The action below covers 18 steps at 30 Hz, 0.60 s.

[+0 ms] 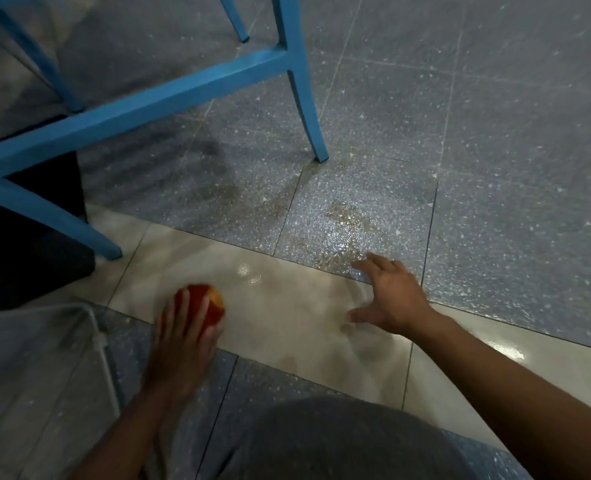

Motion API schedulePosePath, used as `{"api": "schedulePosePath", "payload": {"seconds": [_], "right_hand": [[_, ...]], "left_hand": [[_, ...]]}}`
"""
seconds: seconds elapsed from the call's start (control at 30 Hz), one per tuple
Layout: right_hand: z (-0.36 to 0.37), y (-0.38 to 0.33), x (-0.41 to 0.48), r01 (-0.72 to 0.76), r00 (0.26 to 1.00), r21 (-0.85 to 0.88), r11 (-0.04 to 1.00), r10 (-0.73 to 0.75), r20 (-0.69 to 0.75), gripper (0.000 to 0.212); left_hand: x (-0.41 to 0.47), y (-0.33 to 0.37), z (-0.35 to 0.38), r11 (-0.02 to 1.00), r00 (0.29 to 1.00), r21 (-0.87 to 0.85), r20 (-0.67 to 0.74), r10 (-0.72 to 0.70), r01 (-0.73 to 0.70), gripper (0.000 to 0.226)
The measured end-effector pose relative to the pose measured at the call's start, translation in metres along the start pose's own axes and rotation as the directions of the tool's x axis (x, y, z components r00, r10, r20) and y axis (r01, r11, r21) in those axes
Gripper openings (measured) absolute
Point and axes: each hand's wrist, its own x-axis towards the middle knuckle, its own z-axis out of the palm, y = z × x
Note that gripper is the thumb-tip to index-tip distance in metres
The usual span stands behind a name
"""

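Observation:
My left hand holds a red apple with a pale bitten patch, low over the cream floor tiles; its fingers curl over the fruit. My right hand is stretched out to the right, fingers spread and straight, just above the seam between the cream tile and the speckled blue tile. It holds nothing. A wet, brownish smear glistens on the blue tile just beyond its fingertips.
A blue chair frame stands at upper left, one leg ending near the smear. A white cable runs along the floor at left. A dark object sits under the chair. My grey-clothed knee fills the bottom.

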Motion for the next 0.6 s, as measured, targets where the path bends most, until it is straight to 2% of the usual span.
{"api": "schedulePosePath", "payload": {"seconds": [0.07, 0.13, 0.2, 0.3, 0.37, 0.47, 0.6], "right_hand": [[0.005, 0.001, -0.001, 0.012, 1.000, -0.013, 1.000, -0.011, 0.006, 0.114], [0.007, 0.003, -0.001, 0.013, 1.000, -0.009, 1.000, -0.013, -0.004, 0.114], [0.008, 0.004, -0.001, 0.011, 1.000, -0.010, 1.000, -0.011, -0.006, 0.114], [0.007, 0.009, -0.004, 0.004, 1.000, -0.010, 1.000, -0.004, -0.003, 0.113], [0.006, 0.012, -0.005, 0.003, 1.000, -0.021, 1.000, -0.003, -0.002, 0.113], [0.002, 0.019, -0.007, 0.000, 1.000, -0.037, 0.999, -0.001, -0.007, 0.111], [-0.004, 0.035, -0.011, -0.021, 0.999, -0.048, 0.999, 0.019, -0.032, 0.111]], "left_hand": [[0.043, 0.035, -0.018, 0.980, 0.983, -0.089, -0.026, -0.180, 0.177, 0.073], [0.080, 0.073, -0.034, 0.962, 0.968, -0.134, -0.054, -0.245, 0.236, 0.078], [0.094, 0.104, -0.040, 0.979, 0.983, -0.128, -0.066, -0.171, 0.162, 0.078], [0.074, 0.134, -0.022, 0.998, 0.996, -0.066, -0.091, 0.015, -0.021, 0.072], [0.041, 0.143, 0.001, 0.985, 0.981, -0.040, -0.100, 0.166, -0.171, 0.068], [-0.026, 0.125, 0.038, 0.932, 0.932, 0.001, -0.021, 0.362, -0.362, 0.068], [-0.067, 0.054, 0.042, 0.926, 0.928, 0.075, 0.084, 0.363, -0.369, 0.066]]}}
